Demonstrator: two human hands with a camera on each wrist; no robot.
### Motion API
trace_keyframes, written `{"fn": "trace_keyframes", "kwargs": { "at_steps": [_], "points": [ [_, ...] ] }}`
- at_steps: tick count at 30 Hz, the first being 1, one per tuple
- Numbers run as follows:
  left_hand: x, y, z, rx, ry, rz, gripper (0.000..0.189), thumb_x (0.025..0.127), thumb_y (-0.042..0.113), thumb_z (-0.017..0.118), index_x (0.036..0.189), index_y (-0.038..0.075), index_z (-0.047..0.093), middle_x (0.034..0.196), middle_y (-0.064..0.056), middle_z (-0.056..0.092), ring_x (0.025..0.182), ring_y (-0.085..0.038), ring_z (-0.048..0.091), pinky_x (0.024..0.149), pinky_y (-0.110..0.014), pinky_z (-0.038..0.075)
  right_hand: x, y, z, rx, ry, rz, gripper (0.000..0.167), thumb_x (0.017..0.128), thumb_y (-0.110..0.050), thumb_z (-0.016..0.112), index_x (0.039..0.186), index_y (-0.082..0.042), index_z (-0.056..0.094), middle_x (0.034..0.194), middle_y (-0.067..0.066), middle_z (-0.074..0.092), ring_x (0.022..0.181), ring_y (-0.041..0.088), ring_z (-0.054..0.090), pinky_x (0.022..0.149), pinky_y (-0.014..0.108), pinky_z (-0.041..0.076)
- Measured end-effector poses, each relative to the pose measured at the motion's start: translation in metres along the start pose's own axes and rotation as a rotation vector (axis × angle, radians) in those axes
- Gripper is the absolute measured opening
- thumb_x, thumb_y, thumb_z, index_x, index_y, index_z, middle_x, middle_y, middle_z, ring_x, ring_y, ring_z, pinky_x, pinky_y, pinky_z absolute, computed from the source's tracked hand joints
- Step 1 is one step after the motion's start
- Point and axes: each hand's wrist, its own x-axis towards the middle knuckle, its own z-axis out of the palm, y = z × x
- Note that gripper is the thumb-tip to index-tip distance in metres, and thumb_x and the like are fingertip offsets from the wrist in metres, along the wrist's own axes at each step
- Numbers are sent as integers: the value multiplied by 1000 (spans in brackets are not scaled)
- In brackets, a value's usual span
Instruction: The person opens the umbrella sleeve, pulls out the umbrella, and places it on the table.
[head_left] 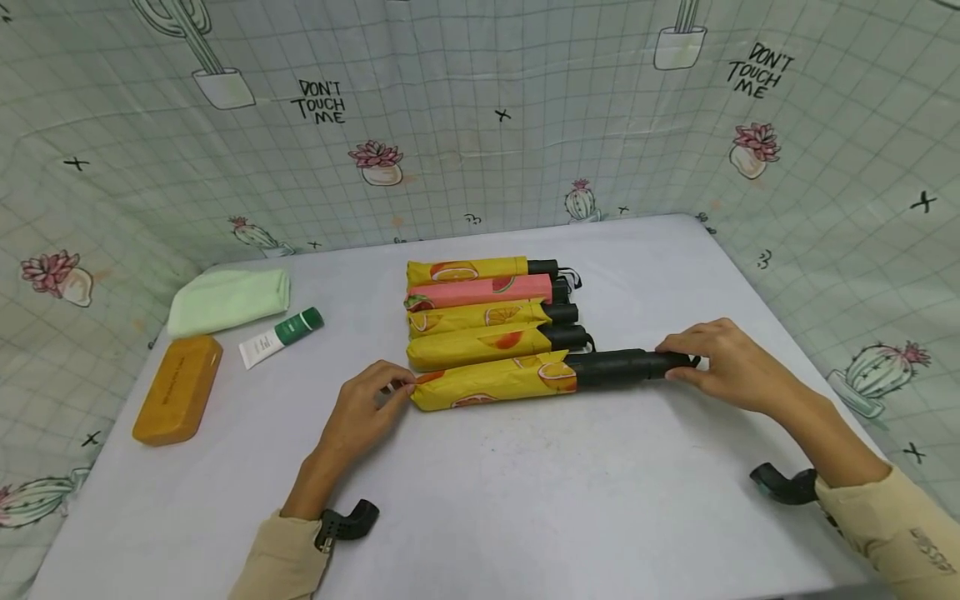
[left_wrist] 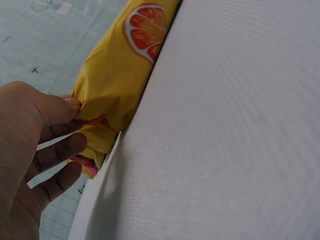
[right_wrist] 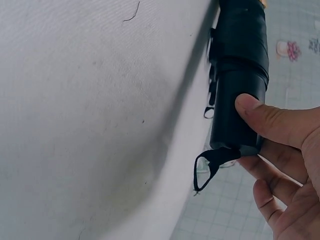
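Observation:
Nearest to me lies a folded umbrella in a yellow citrus-print sleeve, its long black end reaching right. My right hand pinches the black handle between thumb and fingers; a small wrist loop hangs from its tip. At the other end, my left hand pinches the sleeve's closed tip, thumb and index finger on the yellow fabric. Behind it several more sleeved umbrellas lie side by side, among them a pink watermelon-print umbrella and a yellow umbrella right beside the held one.
On the left of the white table are a folded pale green cloth, a white tube with a green cap and an orange-brown box. A patterned curtain stands behind and along the sides.

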Motion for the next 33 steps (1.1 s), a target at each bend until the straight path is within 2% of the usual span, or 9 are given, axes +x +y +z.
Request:
{"fn": "trace_keyframes", "kwargs": {
  "at_steps": [16,22,33],
  "points": [
    [-1,-3,0,-8,-1,10,12,91,4,73,101,12,72,100,2,68,88,-12,62,74,-34,54,-9,9,-8,-21,12,18,41,65,-4,92,102,-10,77,99,2,75,90,23,68,86,39,39],
    [0,-1,0,-12,-12,-5,11,92,6,72,101,13,72,101,4,67,88,-9,61,75,-32,54,-16,15,-12,-39,13,18,41,64,-5,92,102,-10,77,98,2,75,89,23,67,85,36,38],
    [0,-1,0,-17,-3,8,13,91,5,73,101,13,72,101,4,67,88,-10,61,74,-32,54,-25,22,-21,-53,-6,63,42,64,-5,91,103,-11,77,100,3,75,92,26,67,85,40,38]
  ]
}}
